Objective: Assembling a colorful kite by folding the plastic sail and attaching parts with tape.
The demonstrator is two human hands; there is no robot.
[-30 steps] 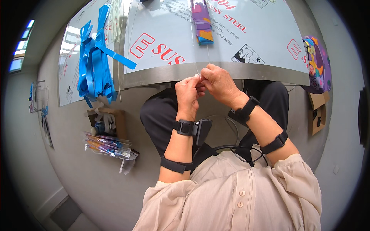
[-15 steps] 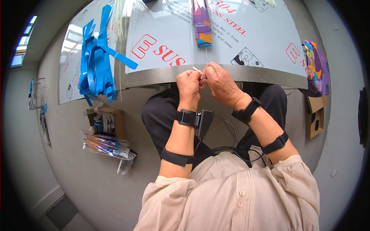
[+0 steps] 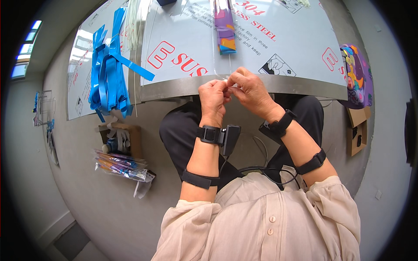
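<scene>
Here, metal-edged table (image 3: 300, 82), grey floor (image 3: 126, 217).

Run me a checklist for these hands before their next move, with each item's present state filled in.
1. Left hand and right hand meeting at the fingertips, with the thin white strand between them: ok.
2. Strand knotted: cannot tell, the fingers hide it.
3. Purple-and-orange piece lying on the table, ahead of the hands: ok.
4. Blue strips apart from the hands, off to the left: ok.
5. Blue strips wholly within the table's edge: not ok, their lower ends reach past it.
6. Black strap around each wrist: ok.
</scene>
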